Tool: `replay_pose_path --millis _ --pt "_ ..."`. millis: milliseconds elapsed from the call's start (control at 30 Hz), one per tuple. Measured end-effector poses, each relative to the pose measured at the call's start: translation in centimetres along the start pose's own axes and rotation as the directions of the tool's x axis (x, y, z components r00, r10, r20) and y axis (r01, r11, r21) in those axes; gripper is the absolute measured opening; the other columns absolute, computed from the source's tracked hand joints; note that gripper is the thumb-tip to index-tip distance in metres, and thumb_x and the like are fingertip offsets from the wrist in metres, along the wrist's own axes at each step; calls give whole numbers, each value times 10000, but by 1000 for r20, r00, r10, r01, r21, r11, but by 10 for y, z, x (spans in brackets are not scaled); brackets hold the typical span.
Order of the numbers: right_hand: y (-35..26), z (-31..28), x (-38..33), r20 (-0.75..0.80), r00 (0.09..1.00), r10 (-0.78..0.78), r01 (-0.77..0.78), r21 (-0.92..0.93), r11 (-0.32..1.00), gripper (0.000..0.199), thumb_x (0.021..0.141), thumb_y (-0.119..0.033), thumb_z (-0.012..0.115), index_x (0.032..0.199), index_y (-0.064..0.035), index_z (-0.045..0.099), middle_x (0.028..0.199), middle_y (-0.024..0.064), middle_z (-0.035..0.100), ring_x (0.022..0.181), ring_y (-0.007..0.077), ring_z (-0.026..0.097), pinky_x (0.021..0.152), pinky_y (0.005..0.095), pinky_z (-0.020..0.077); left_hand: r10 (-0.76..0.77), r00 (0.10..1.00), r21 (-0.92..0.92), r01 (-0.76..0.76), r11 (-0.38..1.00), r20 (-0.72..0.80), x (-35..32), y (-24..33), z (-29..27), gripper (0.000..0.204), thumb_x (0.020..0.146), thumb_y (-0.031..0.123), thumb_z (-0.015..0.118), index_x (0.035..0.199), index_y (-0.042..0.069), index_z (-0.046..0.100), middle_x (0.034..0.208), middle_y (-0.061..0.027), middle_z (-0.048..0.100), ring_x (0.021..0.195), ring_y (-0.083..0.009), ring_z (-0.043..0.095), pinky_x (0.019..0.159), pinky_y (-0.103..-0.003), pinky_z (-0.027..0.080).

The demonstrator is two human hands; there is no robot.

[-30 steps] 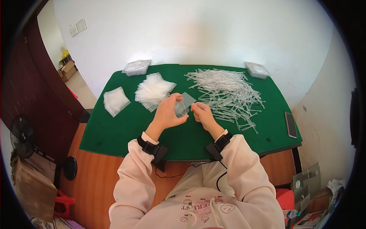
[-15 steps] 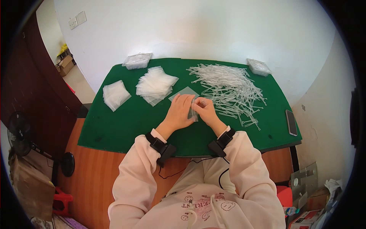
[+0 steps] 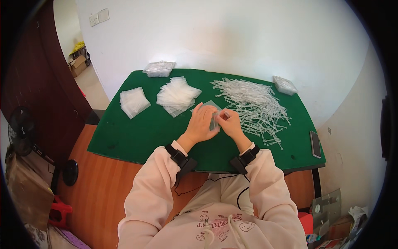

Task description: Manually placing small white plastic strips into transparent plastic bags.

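Note:
Near the middle of the table, my left hand (image 3: 202, 124) holds a small clear plastic bag (image 3: 214, 124), its fingers curved over the bag. Against the bag's right side, my right hand (image 3: 230, 123) is closed in a pinch at its edge. Whether the fingertips also grip something thin is too small to tell. Just beyond my fingers, more clear plastic film (image 3: 212, 103) lies on the green cloth. To the right of my hands spreads a large loose heap of thin clear plastic sticks (image 3: 248, 99) with small looped ends.
A fanned pile of clear bags (image 3: 178, 96) and a smaller stack of bags (image 3: 134, 102) lie on the left of the green table (image 3: 137, 139). Clear filled boxes stand at the back left (image 3: 159, 69) and back right (image 3: 285, 85). A phone (image 3: 315, 144) rests at the right edge.
The whole view has shifted slightly, so the table sits a little lower. My hands stay together at the bag, with the right fingers still pinched at its edge.

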State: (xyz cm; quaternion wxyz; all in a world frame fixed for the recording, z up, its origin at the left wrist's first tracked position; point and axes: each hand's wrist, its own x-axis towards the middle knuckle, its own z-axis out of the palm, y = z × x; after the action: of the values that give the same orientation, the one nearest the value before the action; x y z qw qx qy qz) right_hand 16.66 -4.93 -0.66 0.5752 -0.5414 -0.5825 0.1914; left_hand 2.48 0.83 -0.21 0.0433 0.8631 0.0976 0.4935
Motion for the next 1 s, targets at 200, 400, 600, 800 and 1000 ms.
replay_pose_path --millis 200,400,600,800,1000 --pt "-23 2 7 62 960 -272 277 -324 905 180 691 -134 670 628 -23 544 571 75 506 508 200 492 463 306 379 -65 997 -47 62 997 -48 3 3 -5 500 578 187 699 1009 81 470 993 -83 504 993 -265 488 971 -466 292" --pt "-44 -3 19 85 928 -364 353 -522 777 189 686 -158 678 635 -32 546 585 110 488 514 268 473 473 330 382 -95 987 -75 86 993 -128 1 -9 -1 465 576 149 700 977 78 477 967 -90 504 943 -289 493 883 -431 357" --pt "-57 -25 34 33 973 -227 216 -465 858 250 758 -230 644 630 -33 558 606 80 517 521 192 480 475 313 366 -253 958 -226 218 949 -138 0 -9 -1 473 585 134 705 988 61 468 944 -101 505 902 -295 501 815 -379 394" --pt "-84 -17 51 -218 974 -57 131 341 931 320 859 -264 512 650 -27 554 557 3 470 526 126 452 468 281 341 -380 921 -432 306 848 -92 -3 -10 2 548 607 150 728 1058 46 435 957 -99 507 892 -260 517 786 -334 418" --pt "-90 -5 45 -33 982 187 -158 408 899 397 886 -320 468 620 -32 537 532 6 449 428 87 406 392 241 295 -425 905 -505 378 776 24 -5 -8 4 608 619 177 742 1103 43 401 967 -90 503 899 -225 516 787 -323 422"
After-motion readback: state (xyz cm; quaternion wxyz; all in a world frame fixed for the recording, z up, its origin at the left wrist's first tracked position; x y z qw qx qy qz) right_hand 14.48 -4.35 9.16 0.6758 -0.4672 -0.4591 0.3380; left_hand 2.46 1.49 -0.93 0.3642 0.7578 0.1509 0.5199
